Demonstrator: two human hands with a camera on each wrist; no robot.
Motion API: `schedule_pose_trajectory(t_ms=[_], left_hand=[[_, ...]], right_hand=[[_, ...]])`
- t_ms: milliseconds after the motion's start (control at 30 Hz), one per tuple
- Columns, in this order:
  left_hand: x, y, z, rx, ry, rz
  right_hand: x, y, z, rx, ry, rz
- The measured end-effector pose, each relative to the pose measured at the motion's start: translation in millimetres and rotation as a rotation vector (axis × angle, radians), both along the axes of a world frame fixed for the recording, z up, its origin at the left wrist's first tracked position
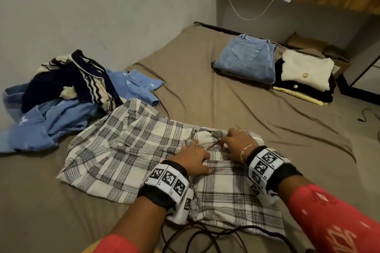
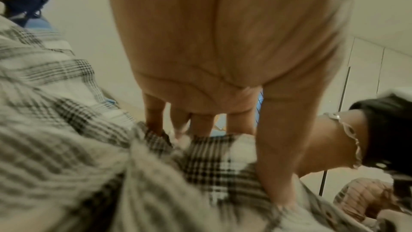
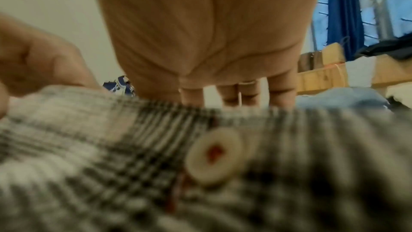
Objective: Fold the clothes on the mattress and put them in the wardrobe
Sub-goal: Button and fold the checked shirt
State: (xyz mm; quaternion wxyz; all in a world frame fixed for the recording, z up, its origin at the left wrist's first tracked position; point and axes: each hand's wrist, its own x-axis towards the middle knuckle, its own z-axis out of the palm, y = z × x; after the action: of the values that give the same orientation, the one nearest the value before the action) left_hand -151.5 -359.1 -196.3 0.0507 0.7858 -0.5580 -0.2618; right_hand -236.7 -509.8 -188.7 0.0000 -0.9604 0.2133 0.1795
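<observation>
**A:** Where did the work stand at that point?

**B:** On the plaid shirt, spread across the mattress right under both wrists, its loose part trailing off to the left. I judged it the laying-out stage, before any fold was made.

**A:** And the hands?

**B:** Side by side at the collar end. The left hand lay on the cloth with fingers bent down into it; the right hand, just beside, had its fingers curled into a bunch of fabric. Whether either truly pinched the cloth, I could not tell. A pale button sat just below the right wrist.

**A:** What did the next move ask for?

**B:** Probably squaring the collar and front, then smoothing leftward. An unfolded heap waited beyond the left hand; folded jeans and a folded stack lay well beyond the right. Nothing seemed stowed in a wardrobe yet.
</observation>
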Motion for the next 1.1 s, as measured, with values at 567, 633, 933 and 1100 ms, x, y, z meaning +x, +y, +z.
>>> schedule_pose_trajectory(t_ms=[567,633,933,1100], left_hand=[[1.8,-10.8,-10.2,-0.071,0.019,-0.099],[1.0,-12.2,-12.6,-0.104,0.031,-0.110],[-1.2,-14.9,-15.4,-0.086,0.015,-0.090],[-1.0,-15.3,-16.0,-0.062,0.016,-0.079]], right_hand=[[-6.9,-19.1,-2.2,0.473,-0.342,-0.357],[-3.7,-18.7,-3.2,0.473,-0.407,-0.368],[-16.0,-24.0,-3.5,0.704,-0.694,-0.368],[-10.4,-1.8,0.2,0.097,-0.229,0.142]])
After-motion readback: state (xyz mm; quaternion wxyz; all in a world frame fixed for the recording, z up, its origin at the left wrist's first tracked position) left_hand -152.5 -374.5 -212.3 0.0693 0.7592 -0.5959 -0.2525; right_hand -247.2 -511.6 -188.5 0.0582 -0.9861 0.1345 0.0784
